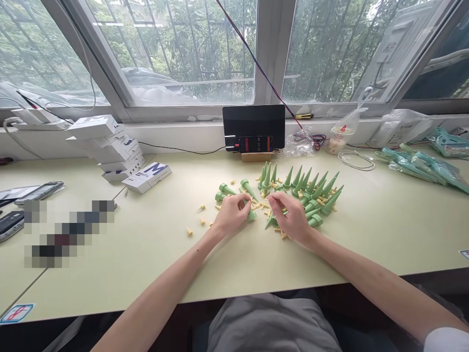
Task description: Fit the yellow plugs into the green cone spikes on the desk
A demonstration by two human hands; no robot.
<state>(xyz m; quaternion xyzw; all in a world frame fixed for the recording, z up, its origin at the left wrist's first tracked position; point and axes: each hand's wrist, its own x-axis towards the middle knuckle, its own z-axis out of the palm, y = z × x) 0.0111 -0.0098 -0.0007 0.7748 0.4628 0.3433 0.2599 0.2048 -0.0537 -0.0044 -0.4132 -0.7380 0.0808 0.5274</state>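
Observation:
My left hand [234, 211] is closed around a green plastic spike [251, 215], whose wide ribbed end sticks out below the fingers. Just to the right, my right hand [293, 215] has thumb and forefinger pinched together near a pale yellow tip; the small piece is mostly hidden. Between and behind the hands lie small yellow plastic pieces [260, 205]. Several green spikes [288, 177] stand point up behind my right hand, and others lie on their sides around it. More loose spikes [225, 188] rest behind my left hand.
Loose yellow pieces [189, 231] are scattered left on the pale table [146, 259]. White boxes [113, 146] are stacked farther left. A phone [255, 143] leans on a dark screen [252, 117] at the back. Bagged green items [421, 164] and a bagged cup [339, 139] stand right.

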